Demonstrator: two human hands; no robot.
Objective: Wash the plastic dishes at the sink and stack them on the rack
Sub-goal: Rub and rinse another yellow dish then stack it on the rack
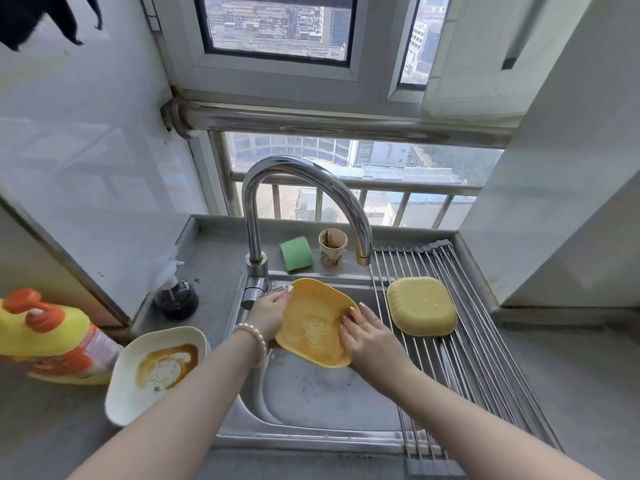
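Observation:
An orange-yellow plastic dish (pixel 313 318) is held tilted over the steel sink (pixel 311 403), below the faucet (pixel 301 202). My left hand (pixel 268 311) grips its left rim, thumb on the upper edge. My right hand (pixel 363 332) lies on the dish's right inner side with its fingers pressed to the surface. A pale yellow dish (pixel 420 310) sits upside down on the roll-up rack (pixel 467 341) across the sink's right part. A white dish (pixel 157 372) with brown stains rests on the counter to the left.
A green sponge (pixel 296 253) and a stained paper cup (pixel 332 245) stand behind the sink. A dark pump bottle (pixel 176 296) and a yellow-orange detergent bottle (pixel 48 337) stand on the left counter. Walls close in on both sides, and a window is ahead.

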